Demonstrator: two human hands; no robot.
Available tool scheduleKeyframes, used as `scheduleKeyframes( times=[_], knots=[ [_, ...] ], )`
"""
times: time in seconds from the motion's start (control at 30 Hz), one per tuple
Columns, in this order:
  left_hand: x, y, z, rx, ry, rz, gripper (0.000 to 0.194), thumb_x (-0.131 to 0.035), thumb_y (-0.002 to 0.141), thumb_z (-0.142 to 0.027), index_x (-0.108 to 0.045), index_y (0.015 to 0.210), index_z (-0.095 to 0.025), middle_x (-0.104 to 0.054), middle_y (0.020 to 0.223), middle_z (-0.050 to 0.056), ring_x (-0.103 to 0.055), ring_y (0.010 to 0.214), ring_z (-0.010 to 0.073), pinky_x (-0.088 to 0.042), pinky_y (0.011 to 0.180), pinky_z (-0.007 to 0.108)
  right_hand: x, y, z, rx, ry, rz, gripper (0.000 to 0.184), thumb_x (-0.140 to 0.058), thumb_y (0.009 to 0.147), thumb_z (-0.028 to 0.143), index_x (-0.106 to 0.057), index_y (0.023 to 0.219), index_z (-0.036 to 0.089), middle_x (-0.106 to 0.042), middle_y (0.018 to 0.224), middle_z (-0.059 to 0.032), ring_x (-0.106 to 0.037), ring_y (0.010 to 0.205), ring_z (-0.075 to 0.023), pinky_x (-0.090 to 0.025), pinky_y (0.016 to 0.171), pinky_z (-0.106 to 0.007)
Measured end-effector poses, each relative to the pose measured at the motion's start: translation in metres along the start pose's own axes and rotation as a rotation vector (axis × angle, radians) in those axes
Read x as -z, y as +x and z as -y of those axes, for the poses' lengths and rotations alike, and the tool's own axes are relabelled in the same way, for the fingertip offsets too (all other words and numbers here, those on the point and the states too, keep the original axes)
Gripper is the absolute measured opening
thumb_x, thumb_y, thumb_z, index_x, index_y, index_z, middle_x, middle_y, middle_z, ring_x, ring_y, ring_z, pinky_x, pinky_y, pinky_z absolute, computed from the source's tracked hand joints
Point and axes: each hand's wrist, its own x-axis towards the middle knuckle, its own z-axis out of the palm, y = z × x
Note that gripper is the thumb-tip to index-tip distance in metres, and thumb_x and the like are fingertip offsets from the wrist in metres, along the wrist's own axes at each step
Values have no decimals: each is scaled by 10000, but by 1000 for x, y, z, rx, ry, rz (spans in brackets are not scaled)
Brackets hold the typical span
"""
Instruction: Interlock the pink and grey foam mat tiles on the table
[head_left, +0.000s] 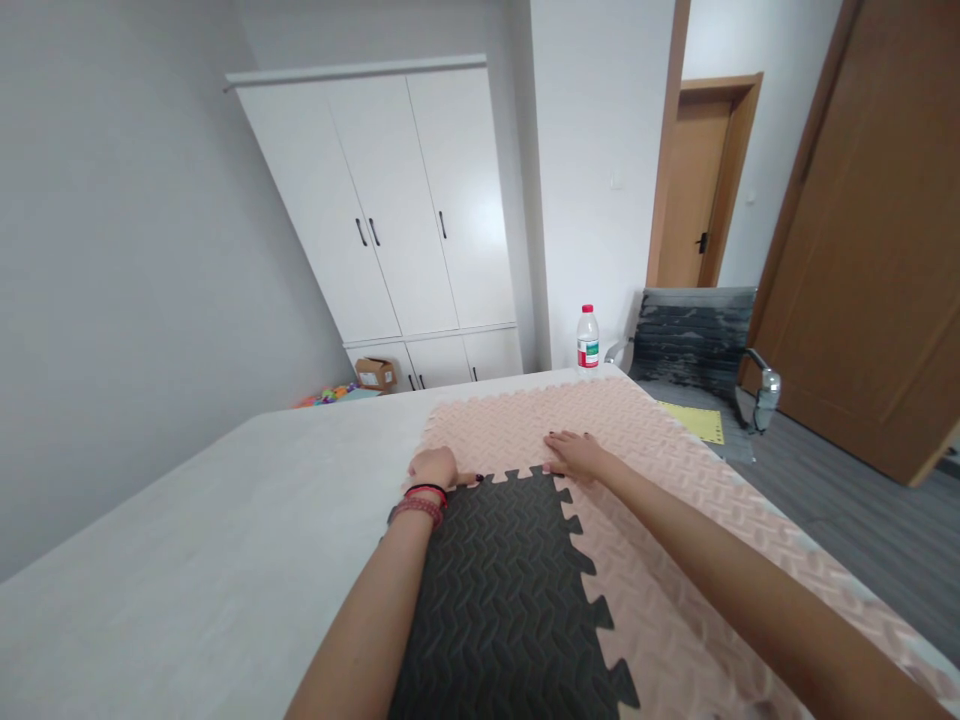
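Observation:
Interlocking foam mats lie on a white table (187, 560). A dark grey mat tile (495, 590) sits between my arms, its toothed edges joined to pink mat tiles (660, 470) beyond it and to its right. My left hand (435, 467), with red and black bracelets at the wrist, is curled into a fist and presses on the seam at the dark tile's far left corner. My right hand (574, 452) lies flat with fingers stretched out on the pink tile just past the dark tile's far right corner.
A plastic water bottle (587, 338) with a red cap stands at the table's far edge. A grey office chair (694, 350) holding a yellow sheet is at the right. A white wardrobe (405, 210), a small cardboard box (376, 373) and wooden doors stand behind.

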Motion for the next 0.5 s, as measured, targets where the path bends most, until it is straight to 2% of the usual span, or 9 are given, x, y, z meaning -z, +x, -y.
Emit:
scheduleKeyframes(
  times=[0.17,0.33,0.43,0.5],
  knots=[
    [-4,9,0,-49,51,54,881,-654,547,-745,-641,1132,-87,-654,1138,237,-632,1035,338,-500,822,375,1,3,-9,11,53,52,820,-362,817,722,-239,1475,249,-201,1537,-85,-164,1399,-292,-148,1085,-586],
    [-2,16,0,-115,82,88,805,-606,546,-787,-722,974,-115,-681,1092,218,-632,1034,346,-496,836,357,3,7,-10,-12,71,90,880,-442,763,742,-254,1469,251,-190,1540,-82,-159,1397,-308,-168,1070,-615],
    [2,20,-3,-116,86,103,796,-573,534,-819,-741,913,-139,-681,1094,214,-629,1036,358,-494,845,369,7,11,-9,-30,72,104,812,-458,782,704,-303,1448,266,-230,1529,-72,-189,1391,-297,-210,1067,-597],
    [3,21,-6,-101,83,110,798,-558,523,-834,-746,884,-147,-686,1084,212,-633,1023,360,-495,850,379,12,14,-6,-50,72,110,722,-431,813,684,-402,1397,262,-307,1497,-88,-260,1366,-293,-238,1072,-550]
  ],
)
